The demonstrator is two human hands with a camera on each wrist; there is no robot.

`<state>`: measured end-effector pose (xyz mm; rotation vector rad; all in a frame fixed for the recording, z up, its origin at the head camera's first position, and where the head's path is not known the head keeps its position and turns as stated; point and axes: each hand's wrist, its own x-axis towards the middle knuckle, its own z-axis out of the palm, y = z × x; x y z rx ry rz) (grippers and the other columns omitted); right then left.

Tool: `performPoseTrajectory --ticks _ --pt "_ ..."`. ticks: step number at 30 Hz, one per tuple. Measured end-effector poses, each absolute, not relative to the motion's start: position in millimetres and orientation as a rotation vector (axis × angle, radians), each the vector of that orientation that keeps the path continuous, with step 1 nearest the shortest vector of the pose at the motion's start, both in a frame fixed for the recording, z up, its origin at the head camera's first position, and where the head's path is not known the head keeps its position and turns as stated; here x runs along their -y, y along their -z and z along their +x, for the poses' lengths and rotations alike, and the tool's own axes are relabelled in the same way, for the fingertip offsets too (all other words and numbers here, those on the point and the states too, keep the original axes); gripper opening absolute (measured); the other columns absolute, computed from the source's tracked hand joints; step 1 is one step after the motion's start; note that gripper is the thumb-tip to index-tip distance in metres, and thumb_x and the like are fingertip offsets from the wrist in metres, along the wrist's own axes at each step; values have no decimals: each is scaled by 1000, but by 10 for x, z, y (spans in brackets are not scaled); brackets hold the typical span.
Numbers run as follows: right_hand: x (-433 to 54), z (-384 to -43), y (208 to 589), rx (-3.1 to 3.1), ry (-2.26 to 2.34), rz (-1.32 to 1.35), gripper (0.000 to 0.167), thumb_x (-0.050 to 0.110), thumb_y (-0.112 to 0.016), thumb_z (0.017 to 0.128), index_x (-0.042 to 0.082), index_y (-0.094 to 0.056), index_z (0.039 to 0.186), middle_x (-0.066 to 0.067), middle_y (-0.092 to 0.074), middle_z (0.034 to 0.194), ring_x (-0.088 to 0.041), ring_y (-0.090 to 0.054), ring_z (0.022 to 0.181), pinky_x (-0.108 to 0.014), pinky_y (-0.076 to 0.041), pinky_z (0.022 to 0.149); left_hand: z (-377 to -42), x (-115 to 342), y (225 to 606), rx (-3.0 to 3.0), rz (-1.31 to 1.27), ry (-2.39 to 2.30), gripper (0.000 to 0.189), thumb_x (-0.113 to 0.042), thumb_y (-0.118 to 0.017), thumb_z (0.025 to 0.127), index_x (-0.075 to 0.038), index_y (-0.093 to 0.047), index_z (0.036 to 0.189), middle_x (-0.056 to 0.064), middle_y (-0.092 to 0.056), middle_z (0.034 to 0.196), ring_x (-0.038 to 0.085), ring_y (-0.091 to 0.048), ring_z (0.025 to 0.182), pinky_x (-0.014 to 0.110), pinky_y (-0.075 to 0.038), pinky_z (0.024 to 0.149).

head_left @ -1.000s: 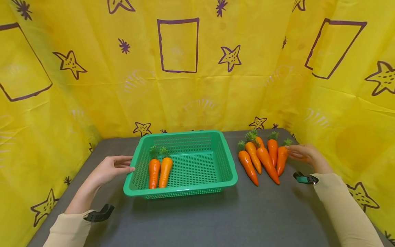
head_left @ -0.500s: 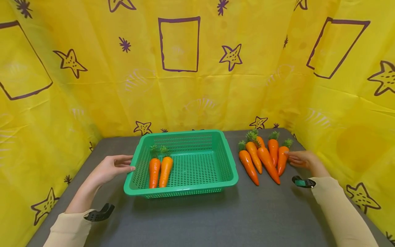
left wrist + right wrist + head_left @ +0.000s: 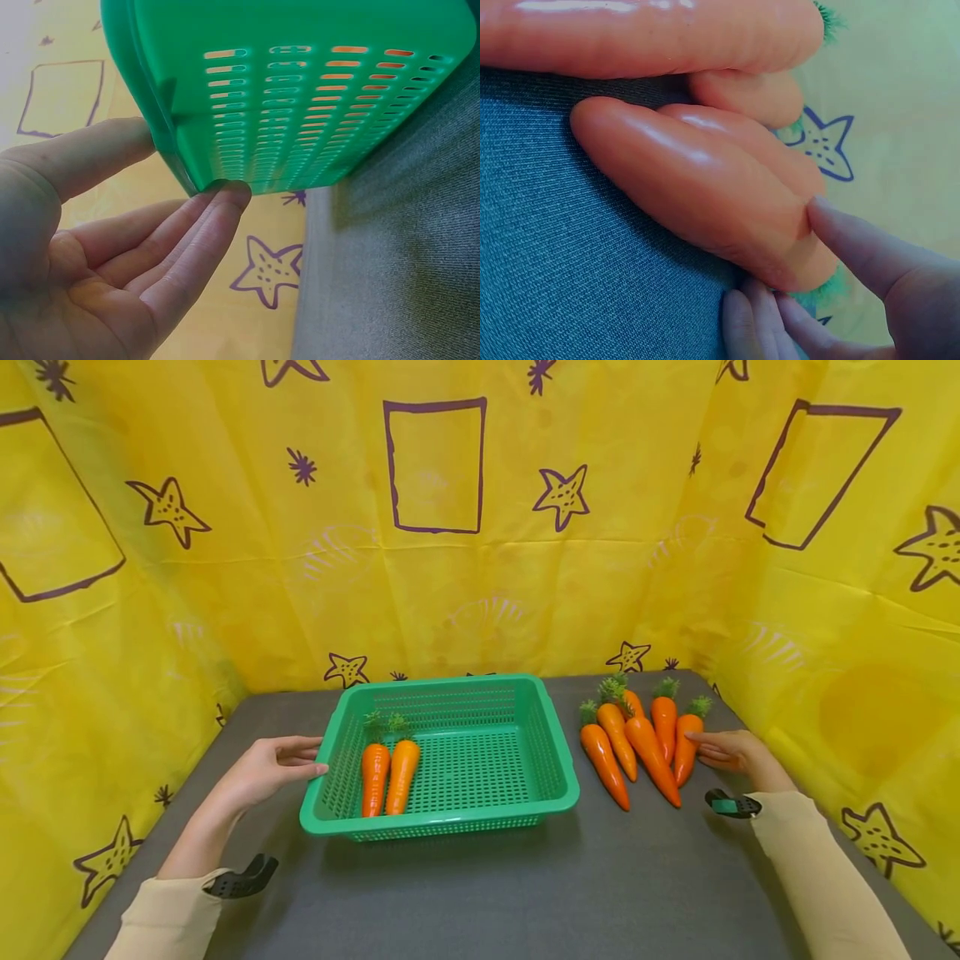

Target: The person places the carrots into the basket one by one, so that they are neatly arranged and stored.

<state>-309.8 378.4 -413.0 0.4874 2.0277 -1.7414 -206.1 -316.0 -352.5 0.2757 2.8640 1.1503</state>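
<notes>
Carrots, six of them, lay clustered at the right on the grey table, and the change I saw on my feed was beside them. The right hand had, a second before, its thumb tip up by the leafy top of the rightmost carrot; now it had slid a little nearer and left, and the thumb lay over the carrot's upper body. Through the right wrist camera I saw a light pinch, thumb on one side and fingers on the other, with that carrot lying on the table.

I noticed no shift in the left hand, which held the left rim of the green basket between thumb and fingers. The basket stayed near the middle of the table, and two more carrots lay side by side at its left, tops toward the far side, as before.
</notes>
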Motion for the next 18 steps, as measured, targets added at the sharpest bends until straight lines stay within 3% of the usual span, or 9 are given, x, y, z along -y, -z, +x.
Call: performPoseTrajectory --ticks 2,4,7,10,14,18 --pt "-3759 -3096 4130 -2055 1729 481 97 30 -66 88 -20 -3 143 8 -61 80 0 -63 69 -26 -56 81 -2056 3159 3518 -2864 273 -1147 64 -36 -70 85 1 -51 134 22 -62 121 34 -62 107 50 -51 88" --pt "-3725 -3091 4129 -2077 1731 480 95 29 -67 88 -21 -6 142 -4 -60 98 0 -62 69 -28 -55 83 -2050 3159 3511 -2864 266 -1146 64 -36 -70 86 1 -51 134 23 -62 121 34 -62 107 50 -51 88" --pt "-3674 -3082 4136 -2096 1750 471 92 27 -68 88 -24 -11 140 -22 -44 125 0 -61 70 -31 -55 83 -2044 3159 3506 -2862 250 -1144 65 -36 -70 86 1 -51 135 23 -62 121 34 -62 107 50 -51 87" --pt "-3634 -3072 4149 -2120 1755 470 85 24 -70 87 -24 -20 137 -17 -54 112 0 -61 70 -32 -56 81 -2044 3160 3510 -2855 240 -1149 65 -37 -70 86 1 -50 135 23 -62 121 34 -62 108 49 -51 87" --pt "-3608 -3049 4164 -2162 1737 456 78 24 -71 86 -22 -31 134 8 -57 81 0 -62 71 -31 -57 78 -2048 3158 3517 -2856 239 -1151 65 -36 -70 85 1 -51 135 23 -62 120 34 -62 107 49 -51 87" --pt "-3597 -3017 4180 -2234 1673 466 78 31 -71 85 -19 -35 133 9 -56 82 1 -60 71 -30 -57 77 -2055 3156 3521 -2864 251 -1148 64 -36 -71 85 1 -52 134 23 -63 119 34 -63 106 50 -52 87"
